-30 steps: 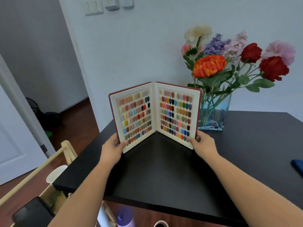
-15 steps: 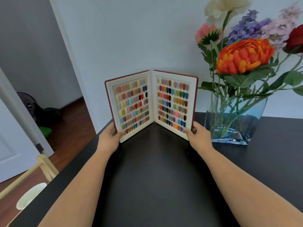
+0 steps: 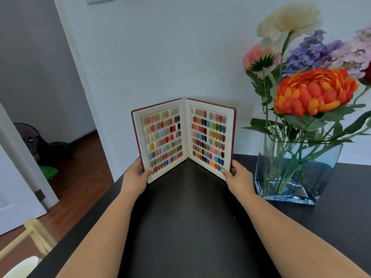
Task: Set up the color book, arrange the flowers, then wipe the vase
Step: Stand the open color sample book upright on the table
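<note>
1. So there's a red-covered colour book with cream inner pages full of little coloured nail swatches [image 3: 183, 137], standing upright and opened in a V on a black table [image 3: 190, 227], spine toward the far wall.
2. The left hand [image 3: 135, 178] grips the bottom outer corner of the left page, thumb on the front face, fingers curled round behind the cover.
3. The right hand [image 3: 239, 177] does the same at the bottom outer corner of the right page: thumb in front, fingers wrapped round the red edge.
4. Just right of the book sits a clear rectangular glass vase with water [image 3: 297, 171], not touching it as far as I can see.
5. The vase holds a bunch of flowers [image 3: 313, 91]: a big orange one up front, plus cream, pink and purple ones behind, with green stems down in the water.
6. Far left there's a doorway with a wooden floor [image 3: 80, 167].
</note>
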A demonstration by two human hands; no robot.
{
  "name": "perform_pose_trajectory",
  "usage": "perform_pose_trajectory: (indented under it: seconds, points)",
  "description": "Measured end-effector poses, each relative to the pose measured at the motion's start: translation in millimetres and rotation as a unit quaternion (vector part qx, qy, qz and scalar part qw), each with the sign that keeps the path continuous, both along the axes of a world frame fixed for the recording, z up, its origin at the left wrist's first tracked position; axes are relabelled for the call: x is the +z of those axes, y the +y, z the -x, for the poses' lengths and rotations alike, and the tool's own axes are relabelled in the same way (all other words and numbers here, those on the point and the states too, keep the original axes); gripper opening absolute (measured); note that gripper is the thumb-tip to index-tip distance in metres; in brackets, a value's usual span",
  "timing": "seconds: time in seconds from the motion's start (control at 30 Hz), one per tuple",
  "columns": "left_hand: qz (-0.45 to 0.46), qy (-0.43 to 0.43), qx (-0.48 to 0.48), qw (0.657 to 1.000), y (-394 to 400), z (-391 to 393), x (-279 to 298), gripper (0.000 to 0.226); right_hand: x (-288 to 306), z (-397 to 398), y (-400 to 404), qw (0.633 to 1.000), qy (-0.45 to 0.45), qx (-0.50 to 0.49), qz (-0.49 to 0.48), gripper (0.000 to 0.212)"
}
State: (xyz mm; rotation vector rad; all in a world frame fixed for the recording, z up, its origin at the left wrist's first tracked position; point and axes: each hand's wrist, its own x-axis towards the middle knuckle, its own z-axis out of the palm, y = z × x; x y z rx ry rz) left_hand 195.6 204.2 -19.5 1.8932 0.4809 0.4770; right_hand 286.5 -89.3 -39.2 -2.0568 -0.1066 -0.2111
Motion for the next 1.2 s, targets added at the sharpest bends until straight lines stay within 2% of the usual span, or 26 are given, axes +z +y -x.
perform_pose_trajectory:
  seconds: [0.53, 1.0, 1.2]
  points:
    - [-0.019, -0.009, -0.003, 1.0, 13, -49, -2, 0.041, -7, -49, 19, 0.999, -0.011, -0.041, -0.004, 0.033]
    - [-0.035, -0.021, 0.03, 0.999, 19, -61, -12, 0.043, -11, -59, 26, 0.997, -0.019, -0.071, 0.017, 0.044]
    - [-0.085, 0.035, 0.018, 0.996, 25, -58, -19, 0.046, -16, -61, 26, 0.998, -0.011, -0.062, 0.013, 0.05]
